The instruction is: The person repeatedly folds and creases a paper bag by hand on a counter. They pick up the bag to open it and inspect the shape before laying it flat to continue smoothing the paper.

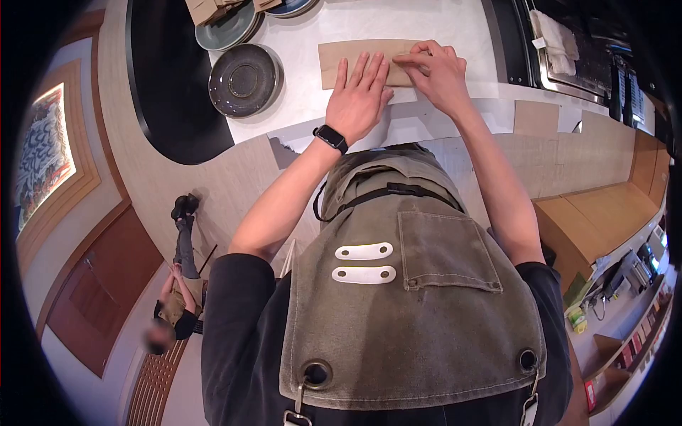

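A flat brown paper bag (344,60) lies on the white counter (383,25). My left hand (359,96) presses flat on its lower middle, fingers spread and palm down; a black watch sits on that wrist. My right hand (437,71) rests on the bag's right end, fingertips bent and pressing along the paper there. Neither hand lifts the bag off the counter.
A dark grey plate (244,79) sits left of the bag, with a grey-green plate (227,30) and folded brown paper behind it. A metal tray with a white cloth (561,42) stands at the right. Another person (177,298) crouches on the floor at the lower left.
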`<state>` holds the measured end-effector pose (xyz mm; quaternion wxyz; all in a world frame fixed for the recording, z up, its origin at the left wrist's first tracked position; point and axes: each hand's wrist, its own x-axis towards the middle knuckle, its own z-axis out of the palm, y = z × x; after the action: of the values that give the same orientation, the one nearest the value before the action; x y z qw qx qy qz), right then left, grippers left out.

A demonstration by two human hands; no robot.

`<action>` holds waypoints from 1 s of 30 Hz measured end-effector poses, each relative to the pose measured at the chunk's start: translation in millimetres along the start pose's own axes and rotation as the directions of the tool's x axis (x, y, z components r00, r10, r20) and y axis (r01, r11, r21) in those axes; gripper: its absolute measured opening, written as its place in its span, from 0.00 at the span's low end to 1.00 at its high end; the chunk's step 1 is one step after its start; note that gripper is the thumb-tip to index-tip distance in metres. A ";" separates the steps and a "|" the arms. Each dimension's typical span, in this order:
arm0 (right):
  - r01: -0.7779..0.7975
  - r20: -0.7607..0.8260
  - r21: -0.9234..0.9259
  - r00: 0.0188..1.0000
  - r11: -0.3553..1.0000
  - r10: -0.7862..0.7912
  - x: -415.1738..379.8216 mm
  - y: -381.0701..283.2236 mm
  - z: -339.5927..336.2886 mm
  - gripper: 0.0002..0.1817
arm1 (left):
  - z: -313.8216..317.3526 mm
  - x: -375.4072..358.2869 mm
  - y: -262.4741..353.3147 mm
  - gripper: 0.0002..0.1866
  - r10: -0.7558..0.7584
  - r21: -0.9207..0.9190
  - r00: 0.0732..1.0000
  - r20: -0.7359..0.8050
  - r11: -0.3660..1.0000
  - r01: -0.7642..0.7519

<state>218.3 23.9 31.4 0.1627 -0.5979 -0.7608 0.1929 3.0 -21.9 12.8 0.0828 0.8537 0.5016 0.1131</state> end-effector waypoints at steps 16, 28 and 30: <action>0.304 0.076 -0.233 0.953 0.924 -0.294 -39.8 -25.1 20.0 0.47 | 10.6 -4.8 -4.2 0.34 0.007 0.050 1.000 -0.019 0.999 -0.006; 0.270 0.144 -0.286 0.961 0.919 -0.238 -43.9 -13.6 33.0 0.59 | -13.6 -37.1 -15.1 0.40 -0.225 -0.024 0.974 0.024 0.974 0.226; 0.275 0.134 -0.268 0.960 0.924 -0.246 -41.2 -13.2 32.5 0.59 | -19.3 -49.5 -19.2 0.41 -0.293 0.001 0.955 0.048 0.956 0.293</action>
<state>201.1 -22.1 8.7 0.0620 -0.4982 -0.8604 0.0876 -41.8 -55.4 21.0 0.1135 0.7721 0.6201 0.0808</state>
